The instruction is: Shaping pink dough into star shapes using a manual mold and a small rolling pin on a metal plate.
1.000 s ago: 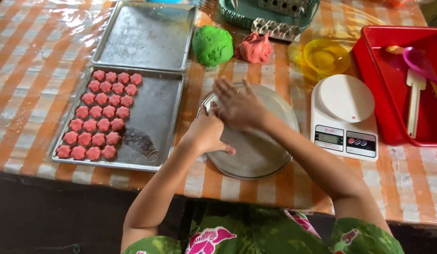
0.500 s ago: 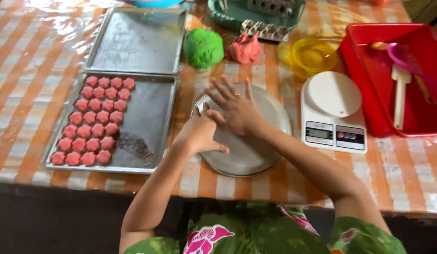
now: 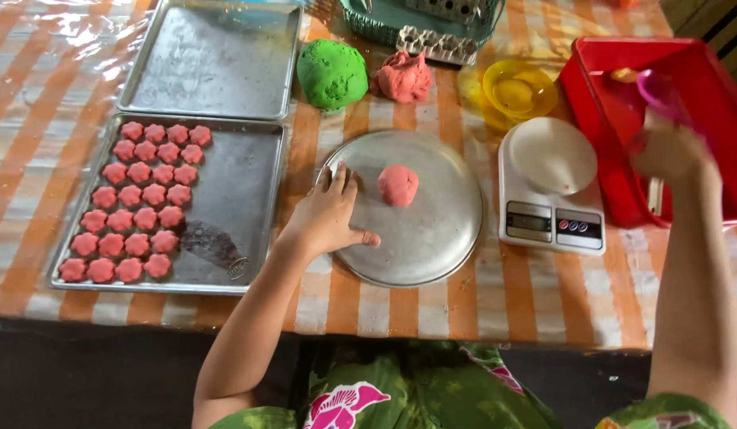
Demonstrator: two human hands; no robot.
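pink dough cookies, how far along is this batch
Done: about twenty flower-shaped pink pieces fill the left part of the near baking tray. In hand: a pink dough ball sits on the round metal plate, steadied by the left hand; the right hand is over the red tub. Left: the pink lump, the green dough, the far tray.

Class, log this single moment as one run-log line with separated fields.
left hand: flat on round metal plate | pink dough ball: on plate, untouched | right hand: over red tray, blurred

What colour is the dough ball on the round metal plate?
Pink, seen in the head view: the small dough ball on the round metal plate.
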